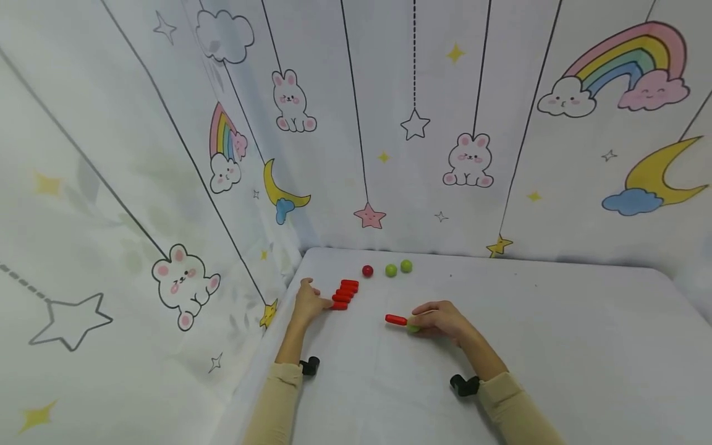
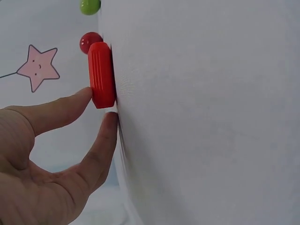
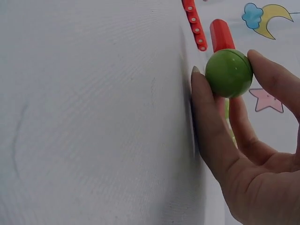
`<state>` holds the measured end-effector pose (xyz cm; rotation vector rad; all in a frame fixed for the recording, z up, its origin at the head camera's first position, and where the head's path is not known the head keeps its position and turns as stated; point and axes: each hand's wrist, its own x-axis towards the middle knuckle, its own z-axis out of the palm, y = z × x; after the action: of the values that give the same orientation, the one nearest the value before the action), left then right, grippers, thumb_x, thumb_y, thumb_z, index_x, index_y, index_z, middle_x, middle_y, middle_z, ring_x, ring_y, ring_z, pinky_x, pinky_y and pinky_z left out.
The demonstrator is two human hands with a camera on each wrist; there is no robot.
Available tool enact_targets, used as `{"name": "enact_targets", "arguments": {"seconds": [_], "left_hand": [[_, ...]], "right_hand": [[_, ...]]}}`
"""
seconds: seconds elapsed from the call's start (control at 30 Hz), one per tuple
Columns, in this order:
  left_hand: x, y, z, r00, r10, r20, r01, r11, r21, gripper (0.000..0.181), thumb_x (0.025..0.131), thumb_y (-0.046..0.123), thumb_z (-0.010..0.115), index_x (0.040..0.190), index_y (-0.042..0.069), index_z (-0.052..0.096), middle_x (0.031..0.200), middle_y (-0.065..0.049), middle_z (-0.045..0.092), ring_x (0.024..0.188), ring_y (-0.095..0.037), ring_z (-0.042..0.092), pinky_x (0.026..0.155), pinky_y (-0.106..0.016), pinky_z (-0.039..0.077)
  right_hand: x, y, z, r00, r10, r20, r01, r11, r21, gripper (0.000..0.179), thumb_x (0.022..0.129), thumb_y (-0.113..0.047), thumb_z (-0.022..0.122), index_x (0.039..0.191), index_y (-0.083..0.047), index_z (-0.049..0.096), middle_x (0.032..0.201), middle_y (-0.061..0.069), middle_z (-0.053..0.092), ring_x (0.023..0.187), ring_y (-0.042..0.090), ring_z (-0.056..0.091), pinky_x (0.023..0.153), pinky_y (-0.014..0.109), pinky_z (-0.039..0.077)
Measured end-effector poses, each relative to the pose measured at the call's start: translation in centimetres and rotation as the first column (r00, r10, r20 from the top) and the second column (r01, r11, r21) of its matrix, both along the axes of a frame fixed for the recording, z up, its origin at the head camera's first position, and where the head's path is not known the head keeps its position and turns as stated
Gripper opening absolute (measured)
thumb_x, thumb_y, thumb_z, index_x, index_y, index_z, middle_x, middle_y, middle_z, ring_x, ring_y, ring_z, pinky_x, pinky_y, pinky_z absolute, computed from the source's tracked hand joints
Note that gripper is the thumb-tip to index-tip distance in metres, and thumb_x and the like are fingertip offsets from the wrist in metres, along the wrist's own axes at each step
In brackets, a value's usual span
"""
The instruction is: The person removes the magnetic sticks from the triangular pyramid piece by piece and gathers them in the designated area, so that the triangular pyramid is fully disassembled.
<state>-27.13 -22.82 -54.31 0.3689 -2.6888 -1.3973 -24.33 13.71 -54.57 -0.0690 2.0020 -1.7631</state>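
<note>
My left hand (image 1: 308, 305) is at the near end of a slanting row of several red ridged sticks (image 1: 346, 291). In the left wrist view, the thumb touches the side of the nearest red stick (image 2: 102, 75), while the index fingertip lies just past its end, low by the table. My right hand (image 1: 442, 320) pinches a green ball (image 3: 228, 73) between thumb and fingers. Another red stick (image 1: 396, 319) extends from the far side of that ball, pointing left toward the row. The ball partly hides the join.
Behind the row, a red ball (image 1: 368, 271) and two green balls, one nearer (image 1: 391, 270) and one farther right (image 1: 406, 266), sit on the white-covered table (image 1: 584, 346). White printed curtains (image 1: 334, 154) rise at the back and left edges.
</note>
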Motion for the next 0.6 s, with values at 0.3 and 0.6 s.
{"name": "enact_targets", "arguments": {"seconds": [0.3,0.6], "left_hand": [[-0.3,1.2,0.9,0.986,-0.008,-0.167,-0.01,0.994,-0.105,0.073,0.079,-0.001,0.083,0.142,-0.004,0.047,0.125,-0.025,0.055,0.104,-0.037,0.067,0.089,-0.05,0.056],[1.2,5.4,4.2,0.955,-0.159,-0.25,0.174,0.984,0.04,0.042,0.089,0.002,0.079,0.129,0.002,0.065,0.12,-0.017,0.066,0.092,-0.026,0.068,0.074,-0.037,0.06]], "right_hand": [[-0.1,0.2,-0.2,0.998,0.052,-0.029,-0.052,0.999,0.0,0.047,0.09,-0.018,0.082,0.126,0.008,0.066,0.111,0.014,0.072,0.094,0.026,0.074,0.086,0.041,0.062],[-0.2,0.1,-0.2,0.997,0.059,-0.04,-0.058,0.998,0.012,0.046,0.09,-0.018,0.083,0.125,0.006,0.066,0.107,0.012,0.074,0.094,0.025,0.074,0.087,0.04,0.062]]}}
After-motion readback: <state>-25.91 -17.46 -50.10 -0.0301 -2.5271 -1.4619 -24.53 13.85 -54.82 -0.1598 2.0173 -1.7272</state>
